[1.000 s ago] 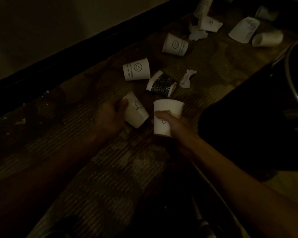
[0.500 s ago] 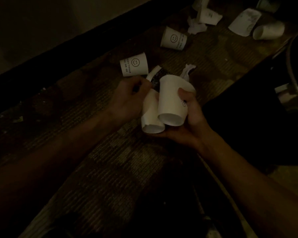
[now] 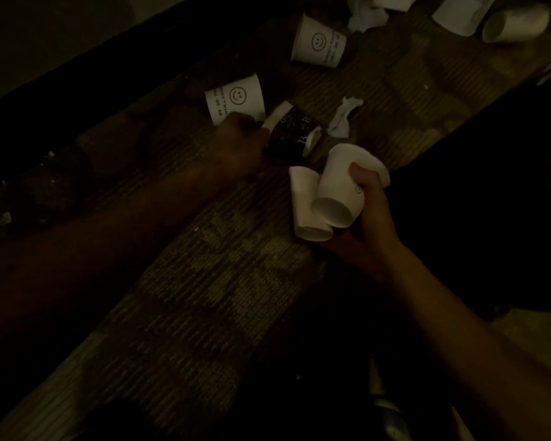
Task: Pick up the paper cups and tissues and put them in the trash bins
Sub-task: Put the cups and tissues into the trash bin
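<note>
Left hand (image 3: pixel 239 143) touched the dark printed cup (image 3: pixel 291 135).
The cup lay sideways just right of it, grip unclear; right hand (image 3: pixel 368 218) clutched two white cups (image 3: pixel 341 189).

The floor (image 3: pixel 223 281) here is a dim strip of ribbed, patterned carpet. A black printed cup (image 3: pixel 291 132) lies on its side on it. Just beyond that cup, to its left, lies a white smiley cup (image 3: pixel 236 97), with a second smiley cup (image 3: pixel 318 43) farther beyond. A crumpled tissue (image 3: pixel 344 117) lies just to the black cup's right. Well beyond are another crumpled tissue (image 3: pixel 366 14), a flattened white cup (image 3: pixel 458 14) and a tipped white cup (image 3: pixel 516 22).
</note>
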